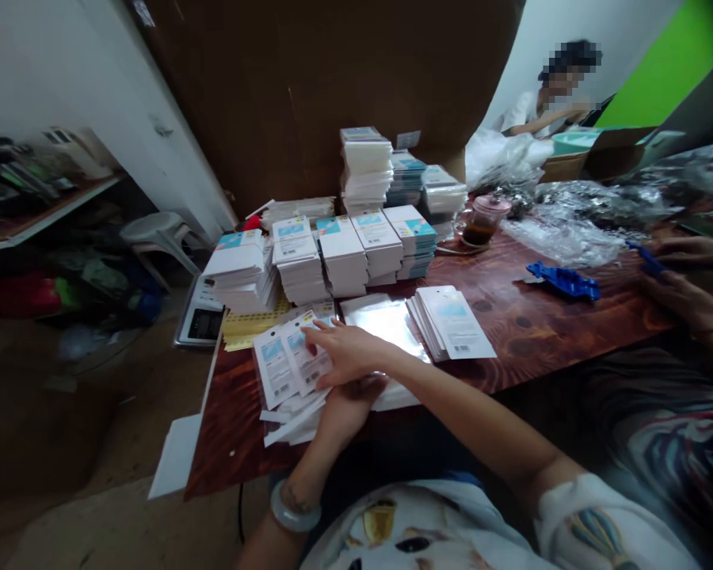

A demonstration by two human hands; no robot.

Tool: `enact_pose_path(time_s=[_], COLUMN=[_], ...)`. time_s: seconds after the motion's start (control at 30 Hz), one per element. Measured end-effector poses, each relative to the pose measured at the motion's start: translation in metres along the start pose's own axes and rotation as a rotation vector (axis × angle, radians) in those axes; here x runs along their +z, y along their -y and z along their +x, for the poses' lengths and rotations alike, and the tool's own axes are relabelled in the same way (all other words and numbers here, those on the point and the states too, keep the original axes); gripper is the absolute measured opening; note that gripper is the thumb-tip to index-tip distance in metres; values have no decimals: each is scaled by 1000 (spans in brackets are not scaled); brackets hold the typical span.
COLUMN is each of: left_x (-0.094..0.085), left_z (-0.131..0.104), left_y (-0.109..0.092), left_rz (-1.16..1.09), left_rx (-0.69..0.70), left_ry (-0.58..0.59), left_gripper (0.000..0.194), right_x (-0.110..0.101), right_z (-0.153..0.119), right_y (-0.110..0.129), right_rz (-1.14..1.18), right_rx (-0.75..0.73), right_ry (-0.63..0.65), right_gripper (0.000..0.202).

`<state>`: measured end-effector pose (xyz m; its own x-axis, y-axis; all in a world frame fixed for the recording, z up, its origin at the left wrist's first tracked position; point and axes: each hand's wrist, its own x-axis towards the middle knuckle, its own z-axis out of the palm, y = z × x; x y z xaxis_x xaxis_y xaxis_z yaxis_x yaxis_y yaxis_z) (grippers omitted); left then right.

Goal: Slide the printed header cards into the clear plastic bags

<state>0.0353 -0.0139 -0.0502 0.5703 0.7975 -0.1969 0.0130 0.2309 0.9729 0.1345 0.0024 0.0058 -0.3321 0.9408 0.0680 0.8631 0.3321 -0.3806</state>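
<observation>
The right hand (348, 354) lay flat, fingers spread and open, pressing on the top card of a fanned pile of white cards (291, 368), thin glossy rectangles printed with a blue patch and a small barcode. Nothing was pinched between its fingers; the palm and fingertips simply rested on the card faces. The left hand (348, 404) sat just below and partly under it, at the near edge of the same pile, and it seemed to grip the underside of the stack, though the right hand hid its fingers too much to tell. A pale, smooth bangle (294, 514) ringed the left wrist. Just right of the hands lay a shiny clear plastic sleeve stack (386, 321), and beyond that another slanted sheaf of cards (451, 321). Behind the hands, further up the dark reddish wood-grain table (511, 309), stood squared blocks of stacked white packets (333, 257) with teal-edged tops, and a sheet of yellow labels (255, 324) lay just behind the fanned pile. Well to the right of the hands were a blue plastic piece (564, 281), a glass cup (484, 222) of dark liquid with a pink lid, and crumpled clear bags (576, 229). Another person's hands (686, 277) worked at the right edge.
</observation>
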Motion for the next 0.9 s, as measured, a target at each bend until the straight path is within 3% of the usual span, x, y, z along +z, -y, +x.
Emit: enact_pose_path(time_s=[0.1, 0.17, 0.4, 0.6, 0.9], left_x=[-5, -4, -3, -3, -3], left_z=[-9, -10, -13, -14, -16], left_y=[4, 4, 6, 10, 4], left_rz=[56, 64, 32, 96, 121], left_rx=[8, 11, 40, 61, 80], left_ry=[95, 128, 184, 181, 169], left_gripper=[34, 32, 23, 27, 24], right_x=[-6, -6, 7, 10, 18], right_z=[12, 20, 30, 26, 33], right_y=[-4, -3, 0, 1, 4], right_rz=[4, -73, -379, -397, -345], right_rx=[31, 26, -150, -182, -158], right_ry=[161, 202, 165, 136, 146], right_gripper=[72, 79, 61, 59, 35])
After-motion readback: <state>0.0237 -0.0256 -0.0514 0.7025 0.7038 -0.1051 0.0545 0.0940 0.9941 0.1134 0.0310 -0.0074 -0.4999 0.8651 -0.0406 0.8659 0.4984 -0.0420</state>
